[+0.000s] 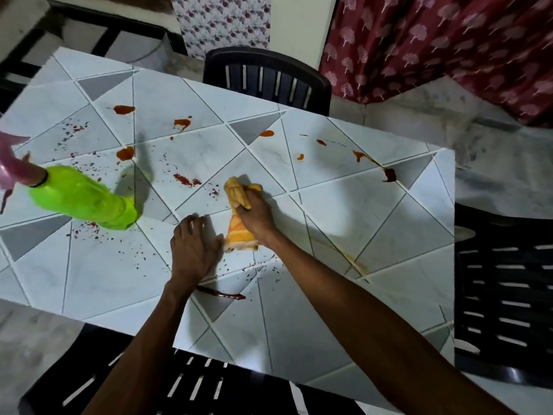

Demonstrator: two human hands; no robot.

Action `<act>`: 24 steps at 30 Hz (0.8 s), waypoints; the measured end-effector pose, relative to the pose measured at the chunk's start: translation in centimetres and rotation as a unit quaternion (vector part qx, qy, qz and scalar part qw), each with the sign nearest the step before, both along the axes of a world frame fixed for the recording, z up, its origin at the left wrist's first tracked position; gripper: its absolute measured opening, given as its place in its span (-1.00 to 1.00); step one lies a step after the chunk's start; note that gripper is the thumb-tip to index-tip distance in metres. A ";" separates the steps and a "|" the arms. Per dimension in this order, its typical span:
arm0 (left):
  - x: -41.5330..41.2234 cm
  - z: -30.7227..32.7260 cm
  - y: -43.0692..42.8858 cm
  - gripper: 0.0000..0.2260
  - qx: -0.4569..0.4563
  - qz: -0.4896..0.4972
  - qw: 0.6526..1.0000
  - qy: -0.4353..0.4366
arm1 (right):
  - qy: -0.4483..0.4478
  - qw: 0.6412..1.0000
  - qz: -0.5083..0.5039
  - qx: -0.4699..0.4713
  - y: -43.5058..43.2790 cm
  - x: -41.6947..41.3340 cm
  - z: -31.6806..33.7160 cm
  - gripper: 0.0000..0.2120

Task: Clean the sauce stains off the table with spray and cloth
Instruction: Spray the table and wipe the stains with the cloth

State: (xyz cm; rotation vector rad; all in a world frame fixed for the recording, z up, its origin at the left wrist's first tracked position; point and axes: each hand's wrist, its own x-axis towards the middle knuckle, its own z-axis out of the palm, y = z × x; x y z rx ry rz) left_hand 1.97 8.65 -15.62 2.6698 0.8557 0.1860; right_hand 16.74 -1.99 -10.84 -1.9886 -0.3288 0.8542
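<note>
My right hand (256,214) is shut on a bunched yellow-orange cloth (239,193), pressing it on the table (344,310) near its middle. My left hand (194,247) rests flat on the tabletop just left of the cloth, fingers spread and holding nothing. A green spray bottle (86,199) with a pink trigger head stands at the left of the table. Red sauce stains (125,153) and small specks are scattered across the far half, with a dark streak (223,294) near my left wrist and a blob (390,174) toward the right edge.
Black plastic chairs stand at the far side (269,76), the right side (505,289) and the near side (191,384) of the table. A red patterned curtain (449,49) hangs at the back right. A faint yellowish smear (357,263) marks the table's right half.
</note>
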 end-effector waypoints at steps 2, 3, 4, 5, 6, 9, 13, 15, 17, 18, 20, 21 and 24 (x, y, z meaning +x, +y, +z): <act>0.0 -0.2 0.4 -0.37 0.000 -0.003 1.000 0.006 | -0.015 0.999 -0.025 0.013 -1.2 0.1 0.8 -0.65; -0.1 -0.4 0.5 -0.37 0.005 -0.010 1.000 0.014 | -0.033 0.998 -0.043 0.015 -2.3 0.2 1.4 -0.66; -0.3 -0.7 0.7 -0.37 0.010 -0.014 1.000 0.021 | -0.049 0.996 -0.067 0.012 -3.5 0.3 1.8 -0.68; -0.4 -0.9 0.7 -0.38 0.009 -0.016 0.999 0.026 | -0.067 0.993 -0.093 0.012 -5.2 0.5 2.3 -0.70; -0.6 -1.2 0.8 -0.39 0.007 -0.016 1.000 0.022 | -0.085 0.989 -0.118 0.006 -6.8 0.6 2.5 -0.69; -0.7 -1.1 0.6 -0.44 -0.005 -0.009 1.000 0.001 | -0.096 0.979 -0.176 -0.038 -11.3 1.3 3.1 -0.63; -0.8 -1.1 0.9 -0.45 0.000 0.009 1.000 0.009 | -0.082 0.969 -0.215 -0.091 -12.5 1.9 2.2 -0.69; -1.0 -0.9 1.2 -0.49 -0.008 0.027 1.000 0.006 | -0.080 0.970 -0.201 -0.114 -10.3 1.7 1.1 -0.66; -1.3 -0.8 1.7 -0.53 -0.029 0.044 0.999 -0.008 | -0.069 0.973 -0.182 -0.122 -6.2 1.1 0.0 -0.60; -1.5 -0.9 1.9 -0.54 -0.035 0.043 0.998 -0.015 | -0.068 0.975 -0.178 -0.112 -4.0 0.8 -0.5 -0.59; -2.0 -1.0 2.2 -0.56 -0.018 0.026 0.999 -0.024 | -0.067 0.982 -0.156 -0.082 0.9 0.2 -0.9 -0.60; -2.1 -1.1 2.2 -0.57 -0.005 0.017 1.000 -0.025 | -0.067 0.986 -0.138 -0.072 3.2 -0.1 -0.8 -0.62; -1.9 -0.9 2.0 -0.64 0.008 0.025 0.999 -0.046 | -0.054 0.995 -0.072 -0.048 8.6 -0.5 -0.5 -0.67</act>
